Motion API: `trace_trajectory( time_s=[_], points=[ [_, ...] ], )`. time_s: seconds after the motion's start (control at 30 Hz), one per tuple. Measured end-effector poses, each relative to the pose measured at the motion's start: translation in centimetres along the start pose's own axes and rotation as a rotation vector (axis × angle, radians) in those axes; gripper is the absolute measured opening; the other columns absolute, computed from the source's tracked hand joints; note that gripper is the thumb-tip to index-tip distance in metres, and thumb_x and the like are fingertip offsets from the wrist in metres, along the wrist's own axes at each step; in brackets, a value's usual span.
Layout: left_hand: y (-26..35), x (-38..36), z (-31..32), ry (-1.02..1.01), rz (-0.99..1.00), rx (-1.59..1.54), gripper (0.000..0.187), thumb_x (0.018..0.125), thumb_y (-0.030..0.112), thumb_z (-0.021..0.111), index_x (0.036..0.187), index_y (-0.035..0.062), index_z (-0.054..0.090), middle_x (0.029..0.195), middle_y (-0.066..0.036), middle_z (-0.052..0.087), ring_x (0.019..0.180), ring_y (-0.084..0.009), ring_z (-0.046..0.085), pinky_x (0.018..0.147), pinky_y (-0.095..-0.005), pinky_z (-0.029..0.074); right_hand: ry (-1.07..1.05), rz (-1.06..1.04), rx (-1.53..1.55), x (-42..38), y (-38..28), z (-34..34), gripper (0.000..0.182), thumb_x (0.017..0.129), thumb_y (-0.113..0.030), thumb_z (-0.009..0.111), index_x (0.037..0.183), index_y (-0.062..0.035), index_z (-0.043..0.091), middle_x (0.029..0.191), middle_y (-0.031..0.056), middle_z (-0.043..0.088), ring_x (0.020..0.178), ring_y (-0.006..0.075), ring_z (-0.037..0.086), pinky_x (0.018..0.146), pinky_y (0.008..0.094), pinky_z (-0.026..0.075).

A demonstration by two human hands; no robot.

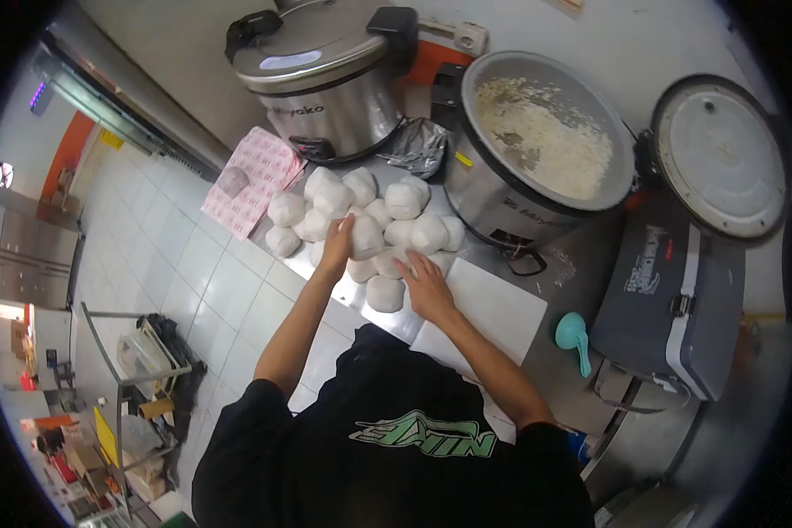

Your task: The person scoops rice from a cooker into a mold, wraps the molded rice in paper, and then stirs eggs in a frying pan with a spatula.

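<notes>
Piled on the metal counter are several rounded white paper-wrapped bundles (405,201), their contents hidden. My left hand (337,249) grips one wrapped bundle (367,239) at the middle of the pile, its fingers curled against the side. My right hand (429,289) lies at the near right of the pile, fingers spread and touching the bundles there, holding nothing. Beneath my right forearm is a stack of white paper sheets (497,304). At the pile's front edge sits another bundle (385,295).
Behind stand a closed rice cooker (326,97) and an open one holding rice (563,145), its lid (722,158) swung right. Pink printed paper (260,172) and crumpled foil (416,145) lie nearby. A turquoise scoop (573,334) and grey cooler box (664,299) are right.
</notes>
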State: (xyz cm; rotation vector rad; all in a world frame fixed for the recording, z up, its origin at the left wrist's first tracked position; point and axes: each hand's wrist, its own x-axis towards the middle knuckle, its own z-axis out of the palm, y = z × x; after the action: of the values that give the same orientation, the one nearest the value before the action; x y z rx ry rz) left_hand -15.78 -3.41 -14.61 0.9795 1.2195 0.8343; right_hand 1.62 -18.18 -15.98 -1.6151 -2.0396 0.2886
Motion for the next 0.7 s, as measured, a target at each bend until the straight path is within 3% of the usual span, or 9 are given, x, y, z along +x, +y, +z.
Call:
trace_trajectory(
  time_s=[0.1, 0.13, 0.33, 0.43, 0.53, 0.63, 0.7],
  points=[
    [1.2, -3.7, -3.8, 0.021, -0.084, -0.238, 0.043, 0.090, 0.035, 0.048, 0.109, -0.0035, 0.047, 0.100, -0.012, 0.054, 0.090, -0.0176, 0.053, 0.080, -0.0301, 0.043, -0.158, -0.251, -0.173, 4.9, 0.3, 0.8, 0.041, 0.080, -0.010, 0.048, 0.121, -0.0137, 0.050, 0.128, 0.0158, 0.042, 0.117, 0.0304, 0.041, 0.090, 0.0440, 0.036],
    [0.2, -4.4, -5.4, 0.054, -0.101, -0.219, 0.043, 0.090, 0.034, 0.047, 0.110, -0.0036, 0.047, 0.100, -0.012, 0.054, 0.090, -0.0176, 0.052, 0.081, -0.0306, 0.042, -0.171, -0.313, -0.217, 5.8, 0.7, 1.8, 0.039, 0.082, -0.011, 0.045, 0.119, -0.0182, 0.051, 0.125, 0.0127, 0.046, 0.110, 0.0289, 0.047, 0.088, 0.0438, 0.037],
    [-7.1, -7.1, -13.1, 0.210, -0.204, -0.297, 0.042, 0.092, 0.034, 0.045, 0.112, -0.0025, 0.044, 0.104, -0.010, 0.052, 0.095, -0.0179, 0.051, 0.086, -0.0330, 0.041, -0.541, -0.468, -0.257, 9.6, 1.8, 1.8, 0.037, 0.074, -0.011, 0.057, 0.111, -0.0161, 0.052, 0.113, 0.0110, 0.052, 0.094, 0.0260, 0.054, 0.079, 0.0432, 0.041],
    [-7.9, -8.2, -14.2, 0.264, -0.234, -0.407, 0.040, 0.092, 0.034, 0.044, 0.111, -0.0016, 0.045, 0.104, -0.009, 0.052, 0.097, -0.0184, 0.051, 0.088, -0.0339, 0.041, -0.895, -0.333, -0.202, 11.5, 2.6, 2.3, 0.060, 0.057, -0.015, 0.074, 0.112, -0.0162, 0.049, 0.113, 0.0114, 0.052, 0.099, 0.0290, 0.052, 0.080, 0.0406, 0.041],
    [-6.9, -9.0, -14.7, 0.286, -0.245, -0.451, 0.039, 0.093, 0.034, 0.044, 0.110, -0.0010, 0.045, 0.105, -0.009, 0.051, 0.098, -0.0189, 0.051, 0.089, -0.0346, 0.040, -1.105, -0.114, 0.244, 15.7, 3.6, -0.2, 0.060, 0.057, -0.019, 0.077, 0.111, -0.0152, 0.049, 0.103, 0.0094, 0.055, 0.094, 0.0269, 0.054, 0.079, 0.0374, 0.043],
    [-6.0, -8.7, -15.5, 0.335, -0.251, -0.466, 0.040, 0.093, 0.035, 0.044, 0.110, -0.0005, 0.045, 0.105, -0.009, 0.051, 0.099, -0.0192, 0.050, 0.089, -0.0353, 0.040, -0.794, -0.015, 0.544, 20.4, 6.4, -2.3, 0.066, 0.056, -0.026, 0.081, 0.109, -0.0089, 0.047, 0.097, 0.0100, 0.056, 0.090, 0.0258, 0.056, 0.077, 0.0358, 0.045],
    [-5.3, -8.4, -16.0, 0.340, -0.272, -0.473, 0.040, 0.093, 0.036, 0.044, 0.110, -0.0001, 0.045, 0.105, -0.009, 0.051, 0.100, -0.0194, 0.050, 0.090, -0.0357, 0.040, -0.539, 0.213, 0.603, 24.0, 8.8, -2.1, 0.062, 0.060, -0.029, 0.080, 0.109, -0.0080, 0.048, 0.093, 0.0045, 0.056, 0.087, 0.0186, 0.054, 0.079, 0.0338, 0.045]
  ],
)
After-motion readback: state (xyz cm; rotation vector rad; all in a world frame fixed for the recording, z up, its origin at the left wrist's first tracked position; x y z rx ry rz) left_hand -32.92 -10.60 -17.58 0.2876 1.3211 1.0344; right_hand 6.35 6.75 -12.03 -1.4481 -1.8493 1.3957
